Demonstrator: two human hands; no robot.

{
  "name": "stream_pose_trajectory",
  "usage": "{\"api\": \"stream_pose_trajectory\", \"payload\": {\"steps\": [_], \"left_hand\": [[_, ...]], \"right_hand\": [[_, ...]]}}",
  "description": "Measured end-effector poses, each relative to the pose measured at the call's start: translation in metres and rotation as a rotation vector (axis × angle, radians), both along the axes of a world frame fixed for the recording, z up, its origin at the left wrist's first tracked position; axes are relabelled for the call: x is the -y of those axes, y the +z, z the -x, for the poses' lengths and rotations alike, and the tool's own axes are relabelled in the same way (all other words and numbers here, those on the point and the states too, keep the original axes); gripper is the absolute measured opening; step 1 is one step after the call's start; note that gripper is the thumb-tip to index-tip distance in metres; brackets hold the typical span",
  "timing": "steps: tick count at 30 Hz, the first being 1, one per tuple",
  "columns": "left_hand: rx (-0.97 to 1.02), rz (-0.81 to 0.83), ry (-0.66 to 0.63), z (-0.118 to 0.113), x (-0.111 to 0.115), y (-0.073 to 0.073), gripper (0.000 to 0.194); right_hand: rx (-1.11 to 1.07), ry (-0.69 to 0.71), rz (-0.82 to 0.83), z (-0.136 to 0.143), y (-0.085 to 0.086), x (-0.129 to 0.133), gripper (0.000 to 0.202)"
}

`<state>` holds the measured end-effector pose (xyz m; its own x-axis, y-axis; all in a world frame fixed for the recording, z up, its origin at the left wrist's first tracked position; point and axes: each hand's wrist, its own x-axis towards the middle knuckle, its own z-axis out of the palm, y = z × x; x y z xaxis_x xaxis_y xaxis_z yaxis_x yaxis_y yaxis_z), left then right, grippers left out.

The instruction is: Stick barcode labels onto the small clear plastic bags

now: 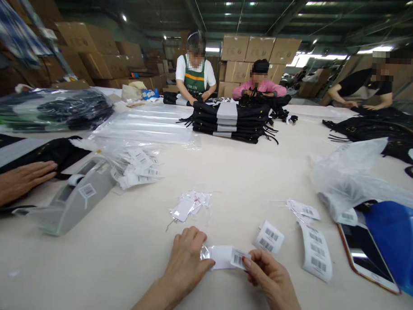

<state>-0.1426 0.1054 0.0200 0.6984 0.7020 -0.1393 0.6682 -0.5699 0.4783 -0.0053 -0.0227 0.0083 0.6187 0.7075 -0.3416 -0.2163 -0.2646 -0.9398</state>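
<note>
In front of me a white hang tag [222, 257] lies on the table. My left hand [188, 254] is closed on its left end, fingers curled, thumb pressed along the edge. A bit of shiny clear plastic [205, 252] shows beside those fingers. My right hand [268, 271] pinches a small barcode sticker [237, 258] between thumb and forefinger, over the tag's right end. Whether the sticker touches the tag I cannot tell. Just beyond are a loose bunch of white tags [186, 206] with strings and, to the right, a curled piece of barcode stickers [268, 237].
Right side: a longer sticker strip [316, 251], more tags [304, 210], a phone [368, 255], a blue object [393, 238]. Left: a clear plastic holder [79, 196], a tag pile [138, 168], another person's hand [26, 182]. Stacked black garments [228, 122] and several co-workers are beyond.
</note>
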Motion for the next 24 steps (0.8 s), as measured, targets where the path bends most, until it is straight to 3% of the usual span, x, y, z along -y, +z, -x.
{"api": "stream_pose_trajectory", "payload": {"steps": [5,12,16,20,24], "left_hand": [[-0.113,0.056,-0.049,-0.007,-0.008,0.003,0.019],[-0.158,0.069,-0.093,-0.013,-0.002,0.006,0.010],[-0.175,0.108,-0.031,-0.014,0.000,0.008,0.021],[-0.108,0.242,0.023,-0.016,-0.007,0.007,0.031],[-0.069,0.389,0.041,-0.017,-0.014,0.007,0.025]], "right_hand": [[0.019,0.122,0.022,0.000,-0.008,-0.008,0.032],[0.033,0.069,-0.051,0.004,-0.009,-0.005,0.031],[-0.007,0.059,-0.056,0.002,-0.009,-0.002,0.031],[-0.037,-0.002,-0.065,0.002,-0.009,0.000,0.031],[-0.028,-0.042,-0.085,0.005,-0.009,0.001,0.031]]}}
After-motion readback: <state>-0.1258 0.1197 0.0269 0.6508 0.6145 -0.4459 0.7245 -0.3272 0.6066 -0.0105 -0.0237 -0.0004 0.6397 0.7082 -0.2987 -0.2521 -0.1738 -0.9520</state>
